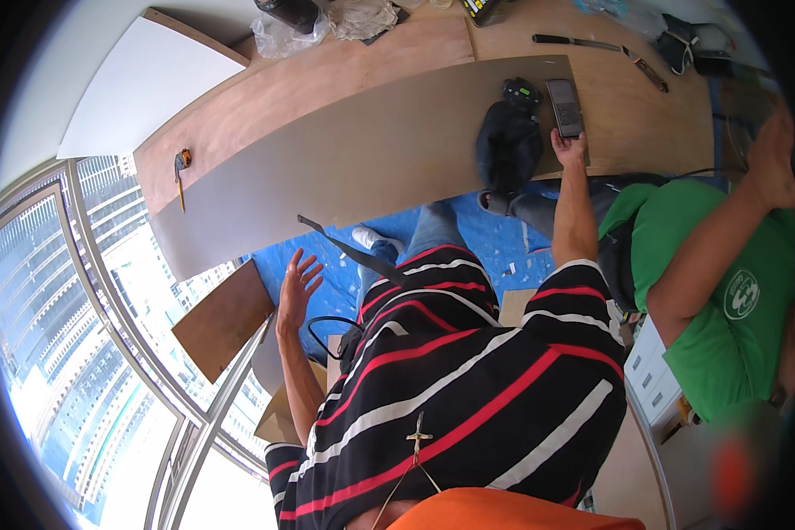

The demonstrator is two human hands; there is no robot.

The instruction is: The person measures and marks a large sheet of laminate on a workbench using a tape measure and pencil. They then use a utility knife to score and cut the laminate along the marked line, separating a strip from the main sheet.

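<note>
Right hand (571,148): fingers closed on the near end of a dark smartphone (564,106), which is over the right end of a long grey-brown panel (353,146). Black cloth item (506,146) lies on the panel, just left of the phone. Left hand (297,287): open, fingers apart, raised above blue floor sheeting (331,265). Tape measure (183,159) sits well apart, near the panel's left end.
</note>
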